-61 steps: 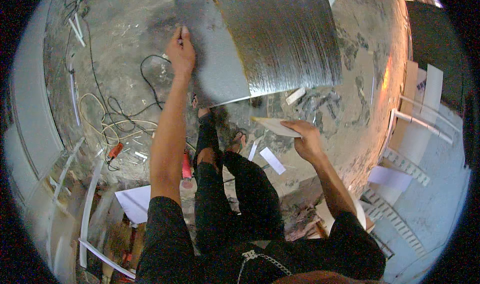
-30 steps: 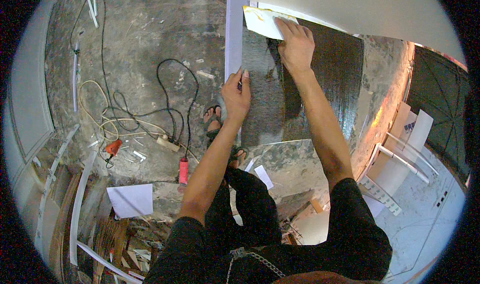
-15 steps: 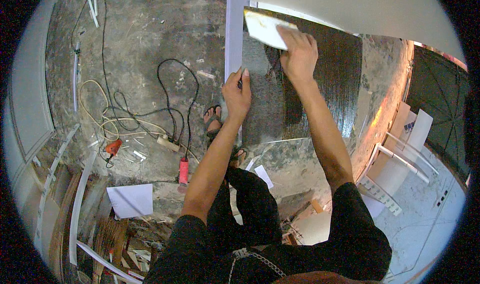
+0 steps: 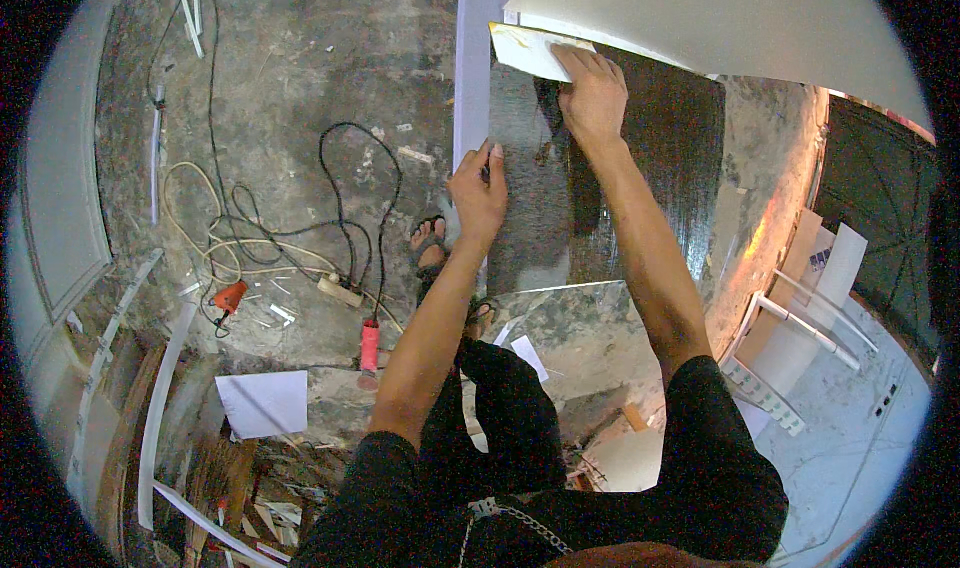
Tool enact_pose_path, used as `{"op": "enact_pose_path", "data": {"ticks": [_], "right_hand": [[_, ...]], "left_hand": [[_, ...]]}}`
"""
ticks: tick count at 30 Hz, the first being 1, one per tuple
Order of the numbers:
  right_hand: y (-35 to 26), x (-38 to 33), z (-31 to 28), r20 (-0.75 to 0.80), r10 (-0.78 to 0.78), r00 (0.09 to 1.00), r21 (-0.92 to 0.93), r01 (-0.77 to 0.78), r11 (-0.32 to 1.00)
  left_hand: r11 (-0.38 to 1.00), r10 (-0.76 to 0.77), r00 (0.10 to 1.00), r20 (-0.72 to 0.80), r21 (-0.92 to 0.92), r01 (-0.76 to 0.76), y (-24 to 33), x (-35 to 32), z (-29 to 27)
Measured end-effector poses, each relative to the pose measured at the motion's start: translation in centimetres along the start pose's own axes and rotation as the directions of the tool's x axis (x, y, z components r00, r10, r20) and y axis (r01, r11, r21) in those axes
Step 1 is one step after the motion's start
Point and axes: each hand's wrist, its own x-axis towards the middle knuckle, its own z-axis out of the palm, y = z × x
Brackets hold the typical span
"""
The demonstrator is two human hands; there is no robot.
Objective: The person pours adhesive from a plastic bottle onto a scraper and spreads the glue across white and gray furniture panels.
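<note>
A large dark, shiny ribbed panel (image 4: 640, 178) stands upright in front of me, under a white slab (image 4: 740, 18). My left hand (image 4: 478, 190) presses flat against the panel's left edge, beside a pale grey strip (image 4: 470, 68). My right hand (image 4: 592, 93) is higher up and presses a pale flat card-like piece (image 4: 528, 50) against the panel's top. My legs in black trousers and sandalled feet (image 4: 430, 248) show below.
The rough concrete floor (image 4: 300, 88) carries a black cable (image 4: 345, 193), a pale hose (image 4: 215, 233), an orange tool (image 4: 230, 296), a red-handled tool (image 4: 369, 346) and a white sheet (image 4: 264, 403). White frames and boards (image 4: 800, 318) lean at the right; offcuts lie at lower left.
Two seconds ago the panel lay lower and tilted; it now stands upright. Over the last second my right hand slid the pale piece slightly down the panel's top; the left hand stayed.
</note>
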Motion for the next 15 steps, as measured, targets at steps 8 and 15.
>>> {"op": "enact_pose_path", "data": {"ticks": [8,15], "right_hand": [[-1.2,-1.4,-1.0,0.063,-0.010,0.998,0.001,0.010,1.000],[-2.8,-7.9,-3.4,0.136,0.030,0.990,0.040,-0.036,0.999]], "left_hand": [[0.999,0.027,1.000,0.004,0.043,-0.027,-0.4,0.0,-0.4],[1.000,-0.012,1.000,0.016,0.020,0.012,-1.0,0.0,-0.3]]}}
